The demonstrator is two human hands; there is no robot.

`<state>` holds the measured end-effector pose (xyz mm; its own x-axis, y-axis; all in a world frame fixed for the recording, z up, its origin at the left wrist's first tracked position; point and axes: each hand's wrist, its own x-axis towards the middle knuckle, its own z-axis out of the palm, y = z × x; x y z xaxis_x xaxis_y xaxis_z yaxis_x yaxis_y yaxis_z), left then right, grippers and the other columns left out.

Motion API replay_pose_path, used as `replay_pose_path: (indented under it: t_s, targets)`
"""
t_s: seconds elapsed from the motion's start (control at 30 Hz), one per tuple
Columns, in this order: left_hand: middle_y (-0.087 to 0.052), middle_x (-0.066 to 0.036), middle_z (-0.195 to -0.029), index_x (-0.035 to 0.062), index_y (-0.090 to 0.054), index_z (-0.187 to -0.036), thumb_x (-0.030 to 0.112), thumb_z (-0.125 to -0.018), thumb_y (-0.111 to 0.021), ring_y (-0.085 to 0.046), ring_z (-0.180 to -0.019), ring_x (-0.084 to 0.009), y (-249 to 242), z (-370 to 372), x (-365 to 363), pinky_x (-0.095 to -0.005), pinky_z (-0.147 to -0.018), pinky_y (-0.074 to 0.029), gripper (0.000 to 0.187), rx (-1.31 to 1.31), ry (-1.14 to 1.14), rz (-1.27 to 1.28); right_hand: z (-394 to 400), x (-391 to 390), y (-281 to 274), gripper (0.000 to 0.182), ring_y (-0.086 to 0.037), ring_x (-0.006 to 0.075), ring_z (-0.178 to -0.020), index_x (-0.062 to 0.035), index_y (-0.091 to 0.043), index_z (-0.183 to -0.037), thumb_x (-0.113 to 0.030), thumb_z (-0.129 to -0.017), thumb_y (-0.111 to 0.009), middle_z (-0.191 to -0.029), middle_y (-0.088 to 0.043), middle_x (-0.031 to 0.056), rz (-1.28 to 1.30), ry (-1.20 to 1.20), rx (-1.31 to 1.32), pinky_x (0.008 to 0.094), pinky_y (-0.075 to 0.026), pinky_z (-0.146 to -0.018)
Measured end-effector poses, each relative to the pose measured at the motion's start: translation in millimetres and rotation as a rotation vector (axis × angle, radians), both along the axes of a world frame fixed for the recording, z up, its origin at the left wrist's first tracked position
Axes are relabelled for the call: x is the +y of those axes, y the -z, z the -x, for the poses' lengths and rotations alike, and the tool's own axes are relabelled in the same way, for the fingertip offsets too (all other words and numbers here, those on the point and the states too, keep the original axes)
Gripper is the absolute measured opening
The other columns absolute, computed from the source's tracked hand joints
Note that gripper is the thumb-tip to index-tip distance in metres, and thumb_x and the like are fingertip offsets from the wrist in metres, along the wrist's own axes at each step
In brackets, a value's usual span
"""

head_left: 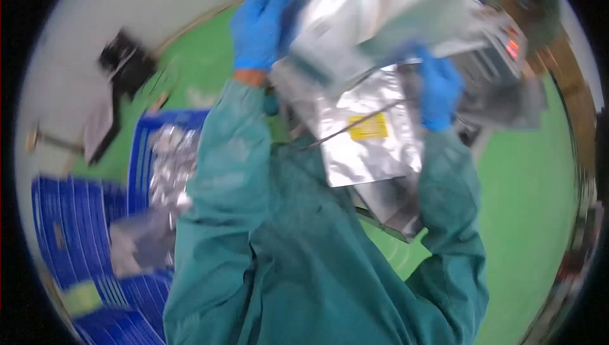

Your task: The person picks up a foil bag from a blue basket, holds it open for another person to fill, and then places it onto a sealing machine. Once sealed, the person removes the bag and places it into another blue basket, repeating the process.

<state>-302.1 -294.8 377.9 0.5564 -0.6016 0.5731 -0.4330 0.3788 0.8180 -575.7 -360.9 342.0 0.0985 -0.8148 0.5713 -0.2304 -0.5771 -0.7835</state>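
In a blue glove, my left hand is closed on the left edge of a silver foil bag, blurred by motion at the top of the view. My right hand, also gloved in blue, has curled fingers at the bag's lower right; blur hides what they grip. Below the hands is another silver foil bag with a yellow label. Its right edge is close to my right hand. A thin dark strip crosses in front of this lower bag.
Blue plastic baskets stand at the left; one contains crumpled silver bags. On the right, a grey machine shows red lit digits. Blue at the top edge may be another glove. Under everything lies a green floor.
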Motion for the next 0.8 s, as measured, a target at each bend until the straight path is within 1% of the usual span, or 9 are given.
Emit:
replay_pose_path:
  t_s: [0.07,0.17,0.37,0.57,0.6,0.63,0.7,0.77,0.8]
  targets:
    - [-0.063,-0.006,-0.074,-0.0016,-0.064,-0.094,0.01,-0.087,-0.055,-0.056,-0.069,-0.0064,7.1,-29.8,17.3,-0.0215,-0.062,-0.046,0.016,-0.038,-0.06,0.247,-8.0,15.4,-13.2,0.017,-0.053,0.0096,-0.071,-0.002,-0.067,-0.09,-0.015,-0.088,-0.056,-0.08,-0.063,0.0039,-0.047,-0.048,-0.057,0.0252,-0.043,-0.064]
    - [-0.067,-0.009,-0.097,-0.0022,-0.064,-0.101,0.032,-0.088,-0.056,-0.061,-0.088,-0.0151,26.0,-77.4,86.6,-0.0274,-0.081,-0.046,0.037,-0.144,-0.196,0.129,7.8,9.2,7.9,0.021,-0.054,0.0092,-0.077,0.0017,-0.066,-0.096,-0.015,-0.089,-0.055,-0.089,-0.065,0.0042,-0.119,-0.048,0.01,0.0227,-0.043,-0.071]
    - [-0.065,-0.018,-0.097,0.0029,-0.059,-0.11,0.025,-0.085,-0.059,-0.064,-0.087,-0.0315,147.0,-132.0,315.1,-0.0375,-0.075,-0.048,0.034,-0.228,-0.89,-0.867,10.2,11.9,36.8,0.017,-0.051,0.008,-0.078,0.0016,-0.064,-0.092,-0.012,-0.089,-0.055,-0.083,-0.06,-0.0002,-0.404,-0.335,0.43,0.0231,-0.042,-0.072]
    - [-0.046,-0.018,-0.132,0.0051,-0.04,-0.133,0.03,-0.086,-0.057,-0.048,-0.119,-0.0298,170.8,-81.8,462.2,-0.0352,-0.096,-0.04,0.055,-0.188,-1.568,-1.045,-13.5,36.9,35.7,0.015,-0.056,0.012,-0.082,0.0012,-0.066,-0.089,-0.01,-0.084,-0.058,-0.085,-0.064,0.005,-0.386,-0.355,0.631,0.0251,-0.043,-0.076]
    - [-0.05,-0.017,-0.127,0.0052,-0.039,-0.133,0.038,-0.086,-0.056,-0.051,-0.114,-0.033,167.4,-75.2,465.3,-0.0387,-0.092,-0.042,0.06,-0.373,-1.56,-0.789,-13.0,36.4,38.1,0.014,-0.057,0.013,-0.082,0.0017,-0.066,-0.088,-0.009,-0.083,-0.059,-0.085,-0.064,0.006,-0.418,-0.343,0.635,0.0251,-0.044,-0.077]
    - [-0.056,-0.018,-0.119,0.0064,-0.041,-0.132,0.047,-0.085,-0.053,-0.054,-0.108,-0.036,155.7,-73.3,469.5,-0.0419,-0.089,-0.044,0.063,-0.123,-1.59,-1.309,-15.4,40.2,34.6,0.013,-0.057,0.0132,-0.082,0.0011,-0.066,-0.088,-0.008,-0.082,-0.059,-0.086,-0.065,0.0063,-0.453,-0.31,0.63,0.0251,-0.044,-0.077]
    - [-0.061,-0.02,-0.108,0.0045,-0.053,-0.121,0.052,-0.085,-0.049,-0.058,-0.098,-0.0373,187.7,-91.3,503.5,-0.0431,-0.083,-0.045,0.06,-0.251,-1.403,-1.26,-8.5,31.5,43.5,0.015,-0.058,0.0134,-0.081,0.0011,-0.066,-0.089,-0.011,-0.082,-0.06,-0.086,-0.065,0.0061,-0.453,-0.353,0.587,0.0247,-0.044,-0.076]
    - [-0.064,-0.018,-0.097,-0.0024,-0.061,-0.104,0.047,-0.085,-0.053,-0.061,-0.089,-0.0297,173.6,-96.2,488.2,-0.039,-0.079,-0.046,0.054,0.114,-1.137,-1.321,-18.6,41.9,26.7,0.019,-0.057,0.0129,-0.075,0.0037,-0.065,-0.088,-0.014,-0.083,-0.06,-0.081,-0.063,0.0077,-0.431,-0.38,0.647,0.0257,-0.044,-0.07]
    - [-0.066,-0.017,-0.085,-0.0019,-0.063,-0.1,0.045,-0.086,-0.054,-0.062,-0.082,-0.0245,202.8,-109.3,505.1,-0.0353,-0.072,-0.047,0.05,-0.229,-1.173,-1.362,-16.1,37.8,32.1,0.019,-0.057,0.0129,-0.075,0.0031,-0.065,-0.088,-0.015,-0.084,-0.06,-0.08,-0.063,0.0085,-0.458,-0.369,0.612,0.0261,-0.044,-0.07]
